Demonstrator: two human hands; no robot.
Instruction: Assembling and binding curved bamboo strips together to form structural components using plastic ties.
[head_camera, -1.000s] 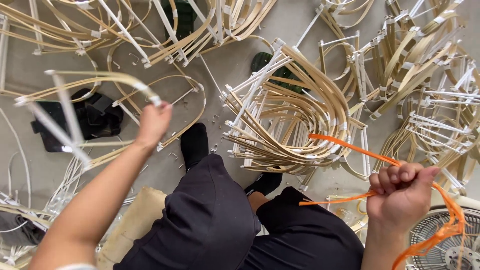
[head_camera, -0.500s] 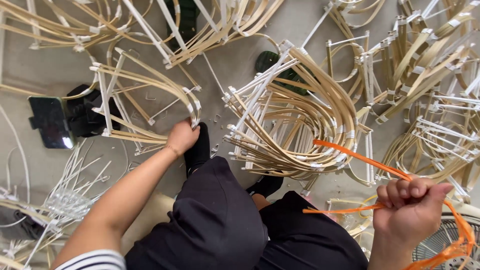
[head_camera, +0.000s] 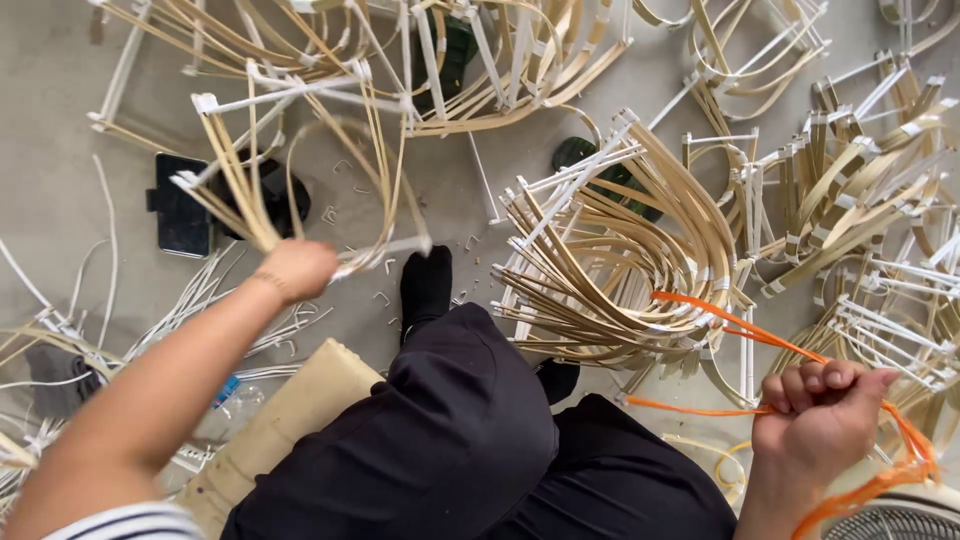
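Two hands are busy over a floor (head_camera: 60, 110) strewn with curved bamboo frames; going from the left, a dark phone (head_camera: 183, 205) lies flat on the concrete beside a spill of loose white strips (head_camera: 210, 295), well out from under the feet; the left hand (head_camera: 296, 270) is closed tight on the lower end of one bamboo frame (head_camera: 290, 160), a bundle of pale curved slats braced with white bars, and carries it clear of the floor, tilted, so its ribs fan upward and away from the body; small metal staples (head_camera: 345, 215) dot the floor beneath it; below, the person's dark trousers (head_camera: 460, 440) and a black sock (head_camera: 426, 285) fill the middle, with a tan cushion (head_camera: 290, 410) at the left knee; just right of the foot sits a stacked bundle of frames (head_camera: 620, 270), nested one inside another so they hold together as one heap; an orange strap (head_camera: 740, 325) runs across that heap's near edge and back to the right hand (head_camera: 815, 415), which is clenched in a fist on it, the line looking taut, I'd judge to bind the stack; more frames (head_camera: 850, 180) lie farther right, and a fan grille (head_camera: 900, 520) shows in the corner.
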